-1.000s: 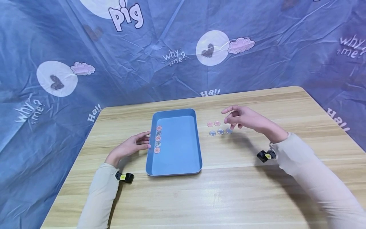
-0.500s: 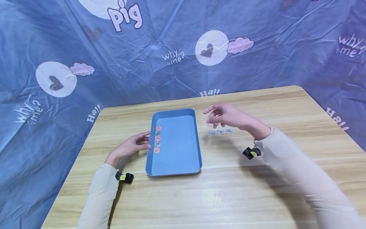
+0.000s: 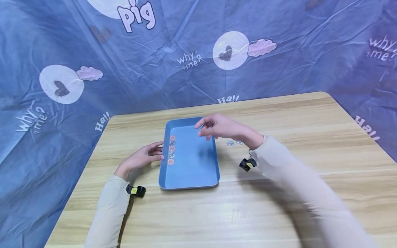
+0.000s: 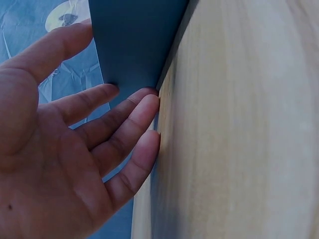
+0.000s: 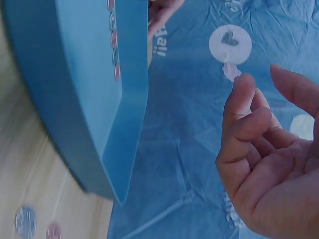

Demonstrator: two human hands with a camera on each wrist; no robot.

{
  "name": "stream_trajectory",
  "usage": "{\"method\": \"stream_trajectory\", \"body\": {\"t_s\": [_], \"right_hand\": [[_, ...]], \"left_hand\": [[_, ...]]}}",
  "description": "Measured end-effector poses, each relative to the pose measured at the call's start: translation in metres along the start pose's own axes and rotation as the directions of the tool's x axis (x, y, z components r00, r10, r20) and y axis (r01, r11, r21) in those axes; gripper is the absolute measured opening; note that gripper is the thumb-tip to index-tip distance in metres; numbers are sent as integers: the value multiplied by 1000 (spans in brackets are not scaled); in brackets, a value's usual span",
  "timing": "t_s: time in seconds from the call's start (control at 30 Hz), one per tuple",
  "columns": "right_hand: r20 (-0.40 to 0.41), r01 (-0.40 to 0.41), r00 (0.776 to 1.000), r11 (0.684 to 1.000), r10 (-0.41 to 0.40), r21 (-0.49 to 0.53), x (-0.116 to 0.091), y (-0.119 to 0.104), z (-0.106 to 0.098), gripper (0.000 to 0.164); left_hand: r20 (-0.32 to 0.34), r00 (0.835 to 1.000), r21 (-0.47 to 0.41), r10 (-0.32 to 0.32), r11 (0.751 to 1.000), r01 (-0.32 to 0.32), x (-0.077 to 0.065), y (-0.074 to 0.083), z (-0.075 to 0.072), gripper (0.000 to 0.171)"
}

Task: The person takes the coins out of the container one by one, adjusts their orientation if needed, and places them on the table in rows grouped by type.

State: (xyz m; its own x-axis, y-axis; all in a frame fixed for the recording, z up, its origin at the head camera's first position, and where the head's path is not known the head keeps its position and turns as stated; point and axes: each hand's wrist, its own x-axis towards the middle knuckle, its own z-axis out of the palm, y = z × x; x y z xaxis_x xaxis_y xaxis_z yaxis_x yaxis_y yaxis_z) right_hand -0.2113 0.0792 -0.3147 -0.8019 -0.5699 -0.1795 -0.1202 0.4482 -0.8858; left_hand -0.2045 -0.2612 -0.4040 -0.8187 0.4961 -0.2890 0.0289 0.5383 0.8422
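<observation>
Blue tray, lengthways away; my left hand, fingers spread, touches the wall beside its disc row; my right hand, pinching nothing visible, hovers over its opposite side.

The tray lies on the bench; a cloth hangs behind. Inside the tray, beside its left wall, five discs form a row from front to back. The left hand touches that wall from outside. The right hand hovers over the tray's right rim, near the far end. More discs lie on the bench to the tray's right.
</observation>
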Motion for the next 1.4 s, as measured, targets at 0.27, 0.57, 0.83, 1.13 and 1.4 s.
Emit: {"method": "stream_trajectory", "body": {"t_s": [0.27,0.57,0.83,1.13,1.4], "right_hand": [[91,8,996,1000,-8,1,23,-11,27,31],[182,8,983,1000,-11,15,48,-13,51,30],[249,6,968,999,-15,38,66,-6,66,36],[275,-8,961,998,-12,70,83,15,84,32],[299,-36,954,999,22,38,92,26,98,32]], "left_hand": [[1,1000,1,-1,1000,1,1,1,0,75],[7,1000,3,12,1000,-12,2,1,0,75],[4,1000,18,6,1000,-6,2,0,0,76],[14,1000,6,0,1000,0,0,1,-1,76],[17,1000,0,4,1000,-4,0,0,-1,75]]}}
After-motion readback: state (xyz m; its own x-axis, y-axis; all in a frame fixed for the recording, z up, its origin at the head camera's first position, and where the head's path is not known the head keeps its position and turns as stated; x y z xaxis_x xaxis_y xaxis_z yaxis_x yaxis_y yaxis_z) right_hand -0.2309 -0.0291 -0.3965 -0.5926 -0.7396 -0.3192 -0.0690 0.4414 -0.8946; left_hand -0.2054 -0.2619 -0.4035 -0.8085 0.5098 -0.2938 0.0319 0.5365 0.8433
